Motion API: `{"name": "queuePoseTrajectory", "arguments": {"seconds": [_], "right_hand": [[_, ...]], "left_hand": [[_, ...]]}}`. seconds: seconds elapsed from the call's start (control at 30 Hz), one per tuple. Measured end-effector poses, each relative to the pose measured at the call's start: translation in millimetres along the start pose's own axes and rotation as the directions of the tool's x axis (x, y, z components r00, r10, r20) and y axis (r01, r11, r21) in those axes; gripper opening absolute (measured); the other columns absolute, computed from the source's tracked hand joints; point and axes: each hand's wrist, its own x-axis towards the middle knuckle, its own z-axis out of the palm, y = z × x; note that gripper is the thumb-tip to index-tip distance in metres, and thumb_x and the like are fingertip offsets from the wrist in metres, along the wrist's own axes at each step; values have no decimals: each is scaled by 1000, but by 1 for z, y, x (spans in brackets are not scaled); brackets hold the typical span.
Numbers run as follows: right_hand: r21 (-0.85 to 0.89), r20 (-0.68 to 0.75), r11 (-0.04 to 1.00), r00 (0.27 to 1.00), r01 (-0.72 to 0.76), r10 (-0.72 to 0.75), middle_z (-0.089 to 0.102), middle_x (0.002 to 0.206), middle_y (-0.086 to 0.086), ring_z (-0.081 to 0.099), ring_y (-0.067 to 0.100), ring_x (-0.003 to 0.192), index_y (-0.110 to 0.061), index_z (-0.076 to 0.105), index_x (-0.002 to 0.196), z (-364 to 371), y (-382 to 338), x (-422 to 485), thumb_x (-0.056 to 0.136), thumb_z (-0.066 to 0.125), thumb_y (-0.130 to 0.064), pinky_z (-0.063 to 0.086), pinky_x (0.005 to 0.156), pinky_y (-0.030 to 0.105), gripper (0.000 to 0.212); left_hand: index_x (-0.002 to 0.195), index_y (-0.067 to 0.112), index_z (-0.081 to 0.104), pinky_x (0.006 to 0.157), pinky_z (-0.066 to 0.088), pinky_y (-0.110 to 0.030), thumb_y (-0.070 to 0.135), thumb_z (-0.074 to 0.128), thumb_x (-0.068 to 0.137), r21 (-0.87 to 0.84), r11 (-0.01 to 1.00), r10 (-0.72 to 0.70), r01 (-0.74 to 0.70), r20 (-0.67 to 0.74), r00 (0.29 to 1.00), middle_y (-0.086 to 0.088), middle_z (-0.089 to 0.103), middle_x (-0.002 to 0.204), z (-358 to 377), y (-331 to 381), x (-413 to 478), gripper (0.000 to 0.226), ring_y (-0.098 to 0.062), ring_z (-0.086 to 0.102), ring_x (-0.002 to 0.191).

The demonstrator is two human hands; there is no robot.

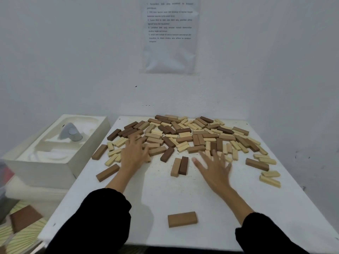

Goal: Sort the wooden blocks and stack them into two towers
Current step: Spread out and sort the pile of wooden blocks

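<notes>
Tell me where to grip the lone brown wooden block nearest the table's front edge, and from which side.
Pinch the lone brown wooden block across its two long faces, coming down from above. It lies flat on the white table, lengthwise left to right, with nothing touching it.

Tabletop (156, 189): white, matt, smooth; fine dark specks scattered across the middle.

Wooden blocks (183, 136), heaped toward the far edge of the tabletop: bare wood in three tones, pale cream, mid tan and dark brown. Faces are smooth and matt with no visible gloss. The pale pieces show lengthwise grooves or grain lines.

Single tan block (182, 219) near the front edge: same matt wood, with faint grain.

Sleeves (95, 217): black cloth, matt and soft-looking.

Wall (73, 52): white, matt, with slight scuffs and marks.

Printed sheet (169, 33) on the wall: paper under a clear, slightly glossy, wrinkled plastic cover.

Moulded tray (55, 162) beyond the left edge: white, matt, foam-like.
</notes>
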Motion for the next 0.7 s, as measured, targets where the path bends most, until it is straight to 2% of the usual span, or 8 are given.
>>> {"name": "queuePoseTrajectory", "arguments": {"seconds": [0.1,0.17,0.23,0.3,0.43,0.57,0.63,0.7], "right_hand": [[12,129,993,985,117,-117,-3,159,-1,-12,27,145,-50,16,144,10,-21,-59,58,-7,-93,-12,111,56,100],[-33,190,982,966,185,-176,-13,158,-3,-20,27,143,-52,6,145,21,-31,-92,43,-15,-96,-15,110,55,113],[-96,202,965,954,243,-220,-23,155,-2,-30,25,138,-50,-2,145,33,-35,-111,46,-12,-94,-19,108,54,109],[-115,146,963,963,246,-228,-26,154,0,-35,26,135,-47,-4,145,46,-37,-113,51,-6,-92,-24,105,53,105],[-174,-110,945,948,277,-298,9,157,10,-2,37,143,-37,27,146,64,-40,-88,78,6,-84,-7,108,56,85],[-167,-70,953,962,251,-266,-14,157,6,-19,35,142,-39,8,149,60,-44,-47,57,-27,-83,-12,109,58,108],[-207,-74,955,970,212,-231,-11,158,7,-15,36,143,-38,4,149,57,-47,-26,51,-34,-81,-7,110,59,114],[-241,-61,955,979,173,-193,-4,159,9,-8,35,144,-36,6,149,57,-49,-8,55,-30,-81,0,111,59,110]], "left_hand": [[121,14,59,99,32,-47,40,47,94,33,984,-170,172,-75,983,-14,47,132,-11,-47,-13,39,-33,38,125],[124,17,53,104,23,-54,52,43,93,65,951,-304,303,6,953,-17,38,137,-17,-76,-22,48,-35,28,132],[129,21,45,107,16,-59,61,35,92,75,930,-368,361,125,921,-20,30,142,-21,-89,-25,56,-37,17,137],[131,20,41,108,14,-60,65,31,90,66,926,-378,372,167,911,-21,26,143,-20,-88,-25,62,-38,15,138],[133,11,39,110,17,-54,63,33,91,14,947,-320,320,122,940,-22,27,143,-11,-74,-24,67,-37,19,137],[140,0,27,111,16,-53,51,34,97,-16,938,-345,347,85,935,-27,25,144,-6,-58,-21,67,-39,19,137],[141,-4,21,112,13,-54,47,34,98,-60,917,-390,393,64,919,-30,22,145,-4,-49,-19,68,-40,16,138],[144,-6,12,114,6,-54,46,32,98,-113,888,-441,446,69,895,-31,15,148,-2,-41,-15,72,-41,9,141]]}}
